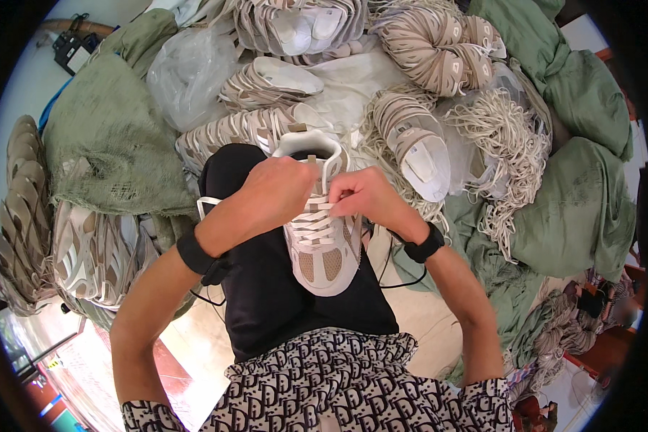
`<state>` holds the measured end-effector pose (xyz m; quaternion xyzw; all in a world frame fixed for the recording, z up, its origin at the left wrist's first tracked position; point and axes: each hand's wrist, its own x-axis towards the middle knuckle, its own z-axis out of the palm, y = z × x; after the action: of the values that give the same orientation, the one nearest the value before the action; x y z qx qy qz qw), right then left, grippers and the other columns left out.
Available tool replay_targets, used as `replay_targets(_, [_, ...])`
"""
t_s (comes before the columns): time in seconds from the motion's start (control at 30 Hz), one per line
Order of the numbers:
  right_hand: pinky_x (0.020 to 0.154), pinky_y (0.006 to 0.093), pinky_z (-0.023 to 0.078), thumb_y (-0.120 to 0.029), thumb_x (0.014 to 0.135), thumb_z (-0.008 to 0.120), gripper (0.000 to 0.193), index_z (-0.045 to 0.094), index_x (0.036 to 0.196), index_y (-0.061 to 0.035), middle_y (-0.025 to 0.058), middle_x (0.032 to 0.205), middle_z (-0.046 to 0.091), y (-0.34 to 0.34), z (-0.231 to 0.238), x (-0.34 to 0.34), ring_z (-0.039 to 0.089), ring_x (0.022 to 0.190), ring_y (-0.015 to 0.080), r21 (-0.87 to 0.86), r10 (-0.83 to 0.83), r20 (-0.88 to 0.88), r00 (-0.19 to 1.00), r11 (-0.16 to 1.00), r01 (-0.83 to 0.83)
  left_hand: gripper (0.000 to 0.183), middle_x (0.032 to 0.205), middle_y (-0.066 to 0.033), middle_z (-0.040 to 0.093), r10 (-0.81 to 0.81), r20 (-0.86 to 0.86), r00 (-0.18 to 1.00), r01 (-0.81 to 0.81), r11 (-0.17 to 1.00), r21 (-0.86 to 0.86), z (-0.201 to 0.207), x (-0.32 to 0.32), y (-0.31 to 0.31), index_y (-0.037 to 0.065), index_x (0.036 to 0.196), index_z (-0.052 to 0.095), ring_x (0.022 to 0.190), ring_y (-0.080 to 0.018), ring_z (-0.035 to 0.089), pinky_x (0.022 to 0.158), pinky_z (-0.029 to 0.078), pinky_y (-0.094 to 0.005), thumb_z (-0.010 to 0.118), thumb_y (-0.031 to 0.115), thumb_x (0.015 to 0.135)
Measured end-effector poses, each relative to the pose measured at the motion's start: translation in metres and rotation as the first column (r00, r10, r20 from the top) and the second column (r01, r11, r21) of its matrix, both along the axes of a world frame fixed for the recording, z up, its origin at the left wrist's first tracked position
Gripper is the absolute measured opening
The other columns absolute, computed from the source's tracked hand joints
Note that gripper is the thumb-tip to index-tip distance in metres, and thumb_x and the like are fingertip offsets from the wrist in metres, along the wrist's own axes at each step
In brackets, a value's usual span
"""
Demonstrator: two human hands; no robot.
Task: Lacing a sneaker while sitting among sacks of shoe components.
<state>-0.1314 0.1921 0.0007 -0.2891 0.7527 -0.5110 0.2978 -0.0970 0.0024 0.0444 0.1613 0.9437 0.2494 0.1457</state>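
Observation:
A beige and white sneaker upper [327,268] rests on my black-trousered lap, toe toward me. Its white shoelace [314,236] crosses the front in several rows, and a loop of lace sticks out to the left beyond my left forearm. My left hand [284,189] is closed over the upper's left side by the tongue; its fingertips and whatever they grip are hidden. On the other side, my right hand [371,196] pinches the lace at the right eyelet edge. Both wrists wear black bands with cables.
Bundled shoe uppers [439,43] lie ahead, with another stack [414,144] nearer. A tangle of cream laces [500,137] spills at the right. Green sacks [115,137] flank the pile, and a clear plastic bag [191,72] sits at the back left. More uppers [93,248] stand at the left.

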Motion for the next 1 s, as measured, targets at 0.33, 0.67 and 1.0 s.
replay_targets(0.33, [0.047, 0.0189, 0.034, -0.006, 0.073, 0.062, 0.006, 0.064, 0.074, -0.0003, -0.0005, 0.062, 0.056, 0.025, -0.029, 0.015, 0.047, 0.054, 0.0052, -0.2, -0.228, 0.475, 0.85, 0.913, 0.357, 0.007, 0.066, -0.0145, 0.056, 0.084, -0.129, 0.988, -0.092, 0.994, -0.051, 0.013, 0.004, -0.045, 0.001, 0.076, 0.055, 0.061, -0.0289, 0.057, 0.057, 0.045, -0.0342, 0.056, 0.008, 0.076])
replay_targets(0.67, [0.052, 0.0196, 0.039, -0.007, 0.075, 0.06, 0.017, 0.065, 0.087, 0.0031, 0.0014, 0.066, 0.058, 0.016, 0.023, -0.008, 0.051, 0.059, 0.006, -0.075, -0.251, -0.08, 0.965, 0.967, 0.245, 0.01, 0.081, -0.0123, 0.061, 0.346, -0.226, 0.91, -0.296, 0.927, 0.23, 0.018, 0.049, -0.057, 0.0, 0.087, 0.06, 0.073, -0.0272, 0.06, 0.065, 0.047, -0.0313, 0.056, 0.004, 0.079])
replay_targets(1.0, [0.058, 0.0221, 0.041, -0.004, 0.072, 0.062, 0.017, 0.065, 0.088, 0.0012, 0.0017, 0.07, 0.058, 0.005, 0.027, 0.004, 0.053, 0.064, 0.0073, -0.02, -0.153, -0.112, 0.982, 0.988, 0.152, 0.01, 0.077, -0.0116, 0.059, 0.244, -0.128, 0.961, -0.231, 0.967, 0.108, 0.014, 0.058, -0.05, 0.003, 0.083, 0.062, 0.072, -0.0301, 0.059, 0.064, 0.047, -0.0367, 0.055, 0.009, 0.079])
